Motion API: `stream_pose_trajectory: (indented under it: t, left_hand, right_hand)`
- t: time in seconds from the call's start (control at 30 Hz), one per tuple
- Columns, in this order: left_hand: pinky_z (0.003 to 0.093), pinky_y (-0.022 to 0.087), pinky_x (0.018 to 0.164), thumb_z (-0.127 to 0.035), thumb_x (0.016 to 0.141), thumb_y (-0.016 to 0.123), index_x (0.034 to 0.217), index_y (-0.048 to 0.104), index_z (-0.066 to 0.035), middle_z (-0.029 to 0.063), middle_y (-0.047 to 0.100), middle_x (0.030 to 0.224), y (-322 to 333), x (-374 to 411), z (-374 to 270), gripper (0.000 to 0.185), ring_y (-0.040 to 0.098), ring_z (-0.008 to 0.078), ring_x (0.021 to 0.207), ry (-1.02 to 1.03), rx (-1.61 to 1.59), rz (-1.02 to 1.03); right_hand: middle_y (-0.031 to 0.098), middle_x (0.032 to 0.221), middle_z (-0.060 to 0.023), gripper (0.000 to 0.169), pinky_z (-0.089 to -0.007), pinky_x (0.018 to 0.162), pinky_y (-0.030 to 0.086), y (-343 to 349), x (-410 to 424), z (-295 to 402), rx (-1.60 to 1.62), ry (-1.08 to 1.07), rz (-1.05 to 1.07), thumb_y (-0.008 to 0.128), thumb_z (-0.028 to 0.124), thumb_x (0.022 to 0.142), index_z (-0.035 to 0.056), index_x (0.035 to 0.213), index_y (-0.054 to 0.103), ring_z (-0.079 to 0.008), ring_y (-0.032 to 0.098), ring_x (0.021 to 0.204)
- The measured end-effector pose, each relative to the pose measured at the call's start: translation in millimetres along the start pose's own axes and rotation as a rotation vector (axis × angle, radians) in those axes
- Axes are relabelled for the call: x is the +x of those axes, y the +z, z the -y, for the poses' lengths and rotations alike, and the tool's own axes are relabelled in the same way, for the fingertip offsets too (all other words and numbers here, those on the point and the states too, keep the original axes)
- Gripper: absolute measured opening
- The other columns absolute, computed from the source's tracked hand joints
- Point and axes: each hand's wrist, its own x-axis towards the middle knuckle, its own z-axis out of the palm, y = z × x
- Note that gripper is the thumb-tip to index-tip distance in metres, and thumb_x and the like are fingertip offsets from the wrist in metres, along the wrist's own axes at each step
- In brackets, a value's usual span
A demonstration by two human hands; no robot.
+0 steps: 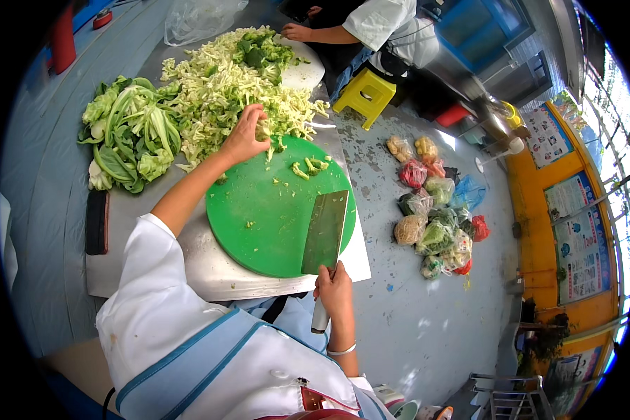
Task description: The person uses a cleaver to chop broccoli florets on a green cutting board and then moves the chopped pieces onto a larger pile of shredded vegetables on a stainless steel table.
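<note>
A cleaver (324,231) is gripped by its metal handle in my right hand (333,289), its broad blade over the near right part of a round green cutting board (273,210). My left hand (248,135) is raised at the board's far left edge, fingers apart and slightly curled, beside a large heap of cut cauliflower (210,105); I see nothing held in it. A few green stem pieces (311,167) and small crumbs lie on the board. Broccoli florets (265,50) top the heap's far end. Whole leafy cauliflower heads (131,131) are piled at the left.
A metal table (152,262) bears everything; a black-and-red block (97,222) lies on its left side. Across it, a co-worker's hand (296,32) is at a white board (304,68). A yellow stool (366,97) and bagged vegetables (438,236) are on the floor at right.
</note>
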Motion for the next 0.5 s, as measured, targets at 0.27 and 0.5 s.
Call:
stream_pose_trajectory:
  t: [0.27, 0.5]
  left_hand:
    - [0.0443, 0.040, 0.107, -0.006, 0.075, 0.075, 0.130, 0.058, -0.013, 0.0178, 0.037, 0.144, -6, -141, -75, 0.059, 0.048, 0.0356, 0.126, 0.228, 0.058, 0.440]
    - [0.0350, 0.039, 0.106, -0.003, 0.088, 0.063, 0.134, 0.054, -0.006, 0.0122, 0.049, 0.138, -2, -161, -87, 0.047, 0.049, 0.0265, 0.129, -0.264, -0.658, 0.196]
  right_hand:
    - [0.055, 0.055, -0.0132, 0.022, -0.0337, 0.046, 0.044, -5, -12, -7, -0.092, -0.074, 0.051, 0.060, 0.013, 0.093, -0.0029, 0.084, 0.048, -0.0244, 0.057, 0.044]
    - [0.056, 0.058, -0.0175, 0.018, -0.0385, 0.048, 0.042, -33, -66, 22, -0.206, -0.174, 0.191, 0.063, 0.007, 0.089, -0.0021, 0.084, 0.048, -0.0339, 0.056, 0.048]
